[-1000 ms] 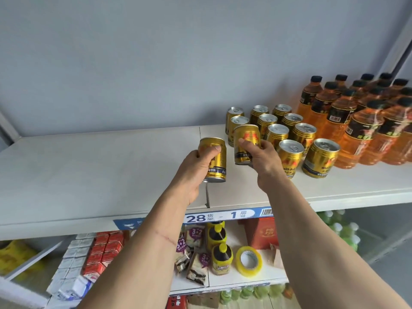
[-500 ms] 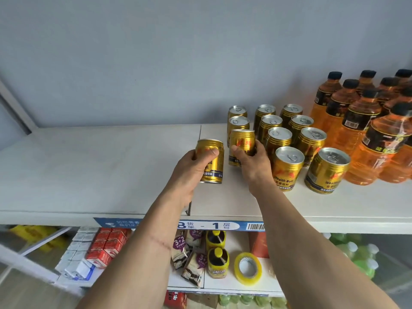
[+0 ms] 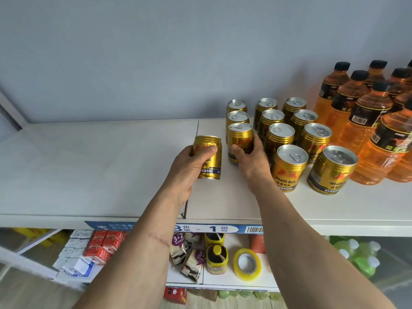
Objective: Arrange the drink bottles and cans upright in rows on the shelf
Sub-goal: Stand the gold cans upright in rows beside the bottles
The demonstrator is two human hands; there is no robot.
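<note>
Several gold cans stand upright in rows on the white shelf. My right hand grips a gold can standing at the front of the leftmost row, behind which stand two cans. My left hand holds another gold can upright, just left of that row and a little nearer me; whether it touches the shelf I cannot tell. Orange drink bottles with black caps stand in rows to the right of the cans.
The shelf's left half is bare, with a seam between its two boards. A grey wall backs the shelf. Below are a tape roll, yellow jars, snack packs and red cartons.
My right hand has set its can down into the leftmost row, third from the back. My left hand with its can has stayed beside it. The camera moved closer and leftward.
</note>
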